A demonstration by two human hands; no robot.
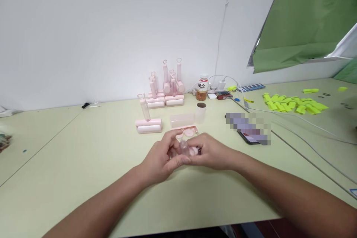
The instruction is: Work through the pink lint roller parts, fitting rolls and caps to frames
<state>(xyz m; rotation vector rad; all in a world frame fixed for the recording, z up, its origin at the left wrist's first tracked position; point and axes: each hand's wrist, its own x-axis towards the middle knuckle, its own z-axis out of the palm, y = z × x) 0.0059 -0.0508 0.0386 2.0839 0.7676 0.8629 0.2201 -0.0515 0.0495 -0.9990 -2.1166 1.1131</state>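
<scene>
Both hands meet over the table in front of me. My left hand (161, 158) has its fingers curled round a small clear plastic piece (183, 148) with a rounded end. My right hand (212, 151) pinches a small pale pink part (193, 151) right beside it; whether the two parts are joined, I cannot tell. Just beyond the fingers lies a pink plastic part with round discs (189, 132). Behind it rests a translucent pink cover (182, 120), and a white sticky-paper roll (200, 113) stands upright to its right.
An assembled pink lint roller (148, 125) stands left of the cover, with several more lint rollers (174, 99) near the wall. A labelled bottle (202, 87), a phone (249, 139), white cables (290, 117) and several yellow plastic pieces (284, 103) occupy the right side.
</scene>
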